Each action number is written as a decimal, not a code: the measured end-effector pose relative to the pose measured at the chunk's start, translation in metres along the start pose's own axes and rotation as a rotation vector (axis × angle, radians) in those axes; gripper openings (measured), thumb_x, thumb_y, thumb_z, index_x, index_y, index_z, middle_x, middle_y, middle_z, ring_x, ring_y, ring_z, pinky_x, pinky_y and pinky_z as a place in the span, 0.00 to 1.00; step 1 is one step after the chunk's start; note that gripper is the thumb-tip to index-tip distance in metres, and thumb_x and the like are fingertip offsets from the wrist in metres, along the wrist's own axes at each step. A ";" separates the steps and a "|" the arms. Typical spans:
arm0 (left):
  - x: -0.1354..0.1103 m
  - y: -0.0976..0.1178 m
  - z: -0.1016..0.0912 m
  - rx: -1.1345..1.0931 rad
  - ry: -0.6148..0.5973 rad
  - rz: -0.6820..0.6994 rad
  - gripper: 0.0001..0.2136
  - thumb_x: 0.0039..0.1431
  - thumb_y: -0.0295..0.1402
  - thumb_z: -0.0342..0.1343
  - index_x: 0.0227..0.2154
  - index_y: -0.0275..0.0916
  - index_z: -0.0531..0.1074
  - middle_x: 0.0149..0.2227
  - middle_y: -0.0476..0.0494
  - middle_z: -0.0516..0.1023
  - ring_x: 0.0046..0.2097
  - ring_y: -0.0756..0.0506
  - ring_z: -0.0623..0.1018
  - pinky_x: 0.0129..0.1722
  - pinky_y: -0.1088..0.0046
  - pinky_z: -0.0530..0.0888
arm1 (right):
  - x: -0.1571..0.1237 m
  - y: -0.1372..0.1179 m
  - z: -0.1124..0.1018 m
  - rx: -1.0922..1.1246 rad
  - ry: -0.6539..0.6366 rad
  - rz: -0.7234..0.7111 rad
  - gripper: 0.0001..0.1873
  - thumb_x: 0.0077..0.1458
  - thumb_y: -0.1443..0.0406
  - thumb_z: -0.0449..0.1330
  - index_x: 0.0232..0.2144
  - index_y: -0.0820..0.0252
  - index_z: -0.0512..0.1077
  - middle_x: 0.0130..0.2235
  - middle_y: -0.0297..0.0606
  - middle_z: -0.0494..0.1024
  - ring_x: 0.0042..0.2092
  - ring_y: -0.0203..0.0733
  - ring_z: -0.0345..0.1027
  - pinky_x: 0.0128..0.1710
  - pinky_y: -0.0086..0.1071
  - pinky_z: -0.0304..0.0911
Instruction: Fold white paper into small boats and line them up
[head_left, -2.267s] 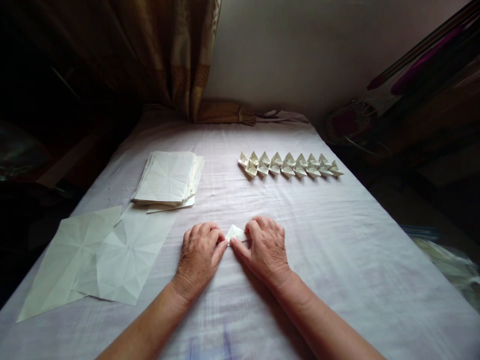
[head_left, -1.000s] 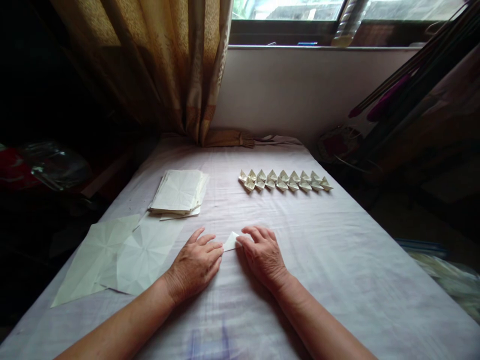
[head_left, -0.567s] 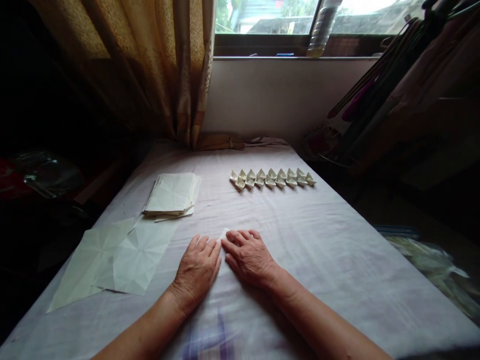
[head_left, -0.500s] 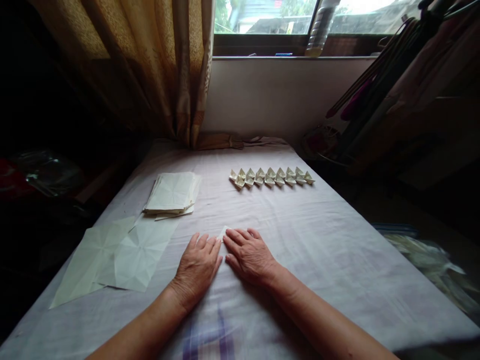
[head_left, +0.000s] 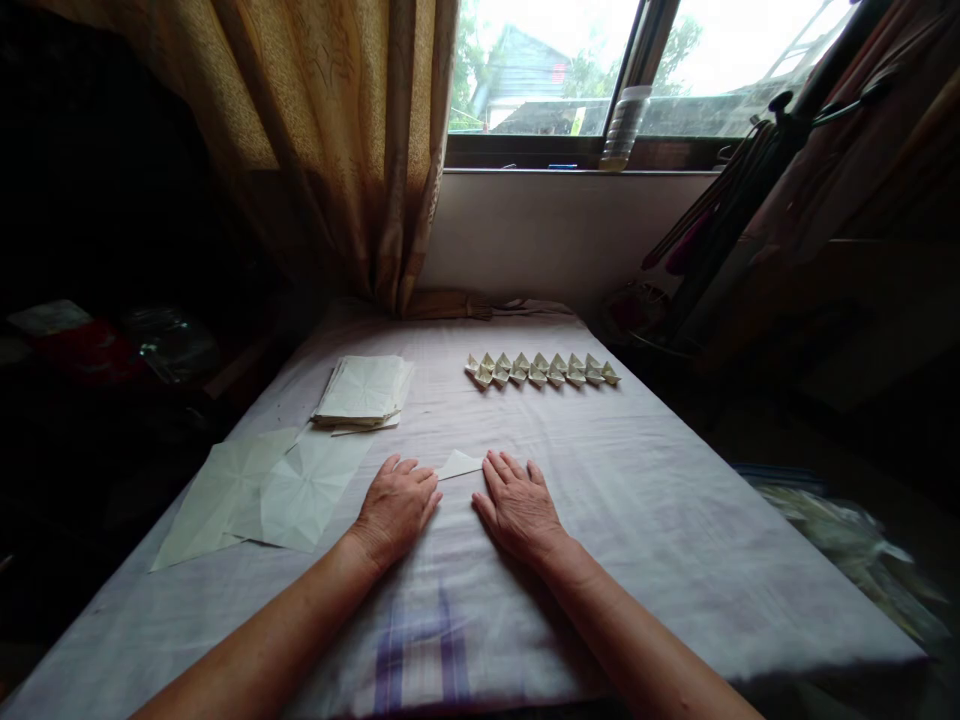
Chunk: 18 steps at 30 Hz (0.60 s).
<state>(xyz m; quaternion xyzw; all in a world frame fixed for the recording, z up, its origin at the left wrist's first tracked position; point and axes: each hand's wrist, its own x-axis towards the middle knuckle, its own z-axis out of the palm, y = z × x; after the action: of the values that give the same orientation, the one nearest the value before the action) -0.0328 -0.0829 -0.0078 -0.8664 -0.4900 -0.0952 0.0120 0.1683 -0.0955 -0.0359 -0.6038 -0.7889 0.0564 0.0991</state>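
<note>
and here, at the centre of the clock, lies the small folded paper (head_left: 459, 466), flat on the pale cloth (head_left: 615, 500) between the two hands, its peak pointing to twelve and its long edge facing six. the left hand (head_left: 394, 508) sits at eight o'clock, fingers loosely extended, tips resting at the paper's left end — no clutch to be seen there, the thumb lying apart from it. over at four o'clock the right hand (head_left: 521, 508) is spread out flat, fingertips just at the right corner, thumb off to the side, nothing gripped.

how far along are we? this one looks part-way, by my reading: folded down to a low triangular shape, but flat, with no points standing up. for those, look between one and two o'clock — the small folded pieces (head_left: 537, 377), packed close in two rows, tips raised; that much appears done. plenty seems left, judging by nine o'clock, where two loose sheets (head_left: 307, 492) overlap, creased like a star but opened out flat, and by ten, where a thick stack of sheets (head_left: 360, 388) lies, its top one creased too. further out, the curtain (head_left: 360, 130) hangs at eleven, the window (head_left: 555, 75) glows between twelve and one, and a clear jar (head_left: 625, 130) stands before it at one.
</note>
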 end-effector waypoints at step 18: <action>0.048 0.004 0.015 -0.201 -0.075 -0.367 0.08 0.53 0.36 0.60 0.35 0.40 0.72 0.44 0.41 0.77 0.50 0.38 0.72 0.47 0.63 0.67 | -0.003 0.003 0.004 0.048 0.058 0.013 0.25 0.64 0.57 0.51 0.60 0.60 0.63 0.64 0.46 0.63 0.65 0.51 0.53 0.62 0.52 0.44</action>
<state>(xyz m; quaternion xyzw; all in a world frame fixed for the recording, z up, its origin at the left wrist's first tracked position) -0.0031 -0.0421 -0.0133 -0.7624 -0.6277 -0.1120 -0.1100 0.1706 -0.0974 -0.0407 -0.6079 -0.7801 0.0585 0.1361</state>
